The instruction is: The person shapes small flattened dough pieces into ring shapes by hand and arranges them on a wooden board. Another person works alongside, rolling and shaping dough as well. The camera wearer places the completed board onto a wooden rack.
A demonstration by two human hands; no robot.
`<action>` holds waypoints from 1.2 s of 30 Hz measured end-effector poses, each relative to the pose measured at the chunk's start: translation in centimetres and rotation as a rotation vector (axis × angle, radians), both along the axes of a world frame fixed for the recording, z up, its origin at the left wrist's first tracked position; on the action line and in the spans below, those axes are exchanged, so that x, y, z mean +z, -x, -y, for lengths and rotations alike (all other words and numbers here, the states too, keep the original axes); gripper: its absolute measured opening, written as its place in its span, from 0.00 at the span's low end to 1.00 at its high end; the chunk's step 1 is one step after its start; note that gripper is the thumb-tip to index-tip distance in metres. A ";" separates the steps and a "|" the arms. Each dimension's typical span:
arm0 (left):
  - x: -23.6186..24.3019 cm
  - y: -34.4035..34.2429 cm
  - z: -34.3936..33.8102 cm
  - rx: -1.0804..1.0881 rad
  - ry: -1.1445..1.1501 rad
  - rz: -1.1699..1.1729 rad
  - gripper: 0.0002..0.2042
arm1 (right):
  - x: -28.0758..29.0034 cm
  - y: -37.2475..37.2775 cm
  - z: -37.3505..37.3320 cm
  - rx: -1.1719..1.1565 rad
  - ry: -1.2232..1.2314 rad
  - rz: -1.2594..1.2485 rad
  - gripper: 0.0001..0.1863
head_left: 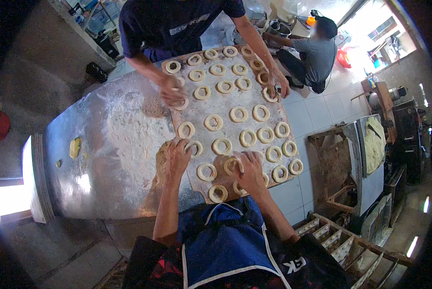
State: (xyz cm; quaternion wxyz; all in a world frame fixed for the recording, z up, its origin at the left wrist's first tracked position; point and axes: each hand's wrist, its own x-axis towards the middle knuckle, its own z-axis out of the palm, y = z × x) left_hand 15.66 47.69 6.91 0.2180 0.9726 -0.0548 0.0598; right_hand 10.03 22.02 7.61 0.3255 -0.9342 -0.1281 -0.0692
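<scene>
Rows of pale dough rings [222, 146] lie on a floured board [228, 102] in front of me. My left hand [176, 158] is at the board's left edge, its fingers closed on the rim of a dough ring [194, 149]. Farther right, my right hand [250, 174] has its fingers curled over another dough ring [232, 166] near the board's close end. That hand partly covers neighbouring rings. Across the board, a co-worker's two hands [172, 92] touch rings along the left and right edges.
The board rests on a metal table [95, 159] with loose flour [131, 130] and a yellow lump [74, 148] at the left. Another person [317, 53] sits low at the back right. Dough [374, 144] lies on a stand to the right, beside a slatted wooden rack [339, 241].
</scene>
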 end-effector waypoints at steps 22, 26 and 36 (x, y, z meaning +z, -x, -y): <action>1.5 3.5 11.1 -0.114 0.217 0.155 0.08 | -1.9 -3.2 15.6 -0.466 0.111 0.147 0.18; 1.2 -1.0 19.6 -0.184 0.180 0.171 0.11 | -3.7 -2.4 23.2 -0.603 0.126 -0.008 0.15; -1.7 -13.0 25.3 -0.167 -0.053 -0.066 0.19 | -5.0 -1.9 24.2 -0.588 -0.290 -0.173 0.13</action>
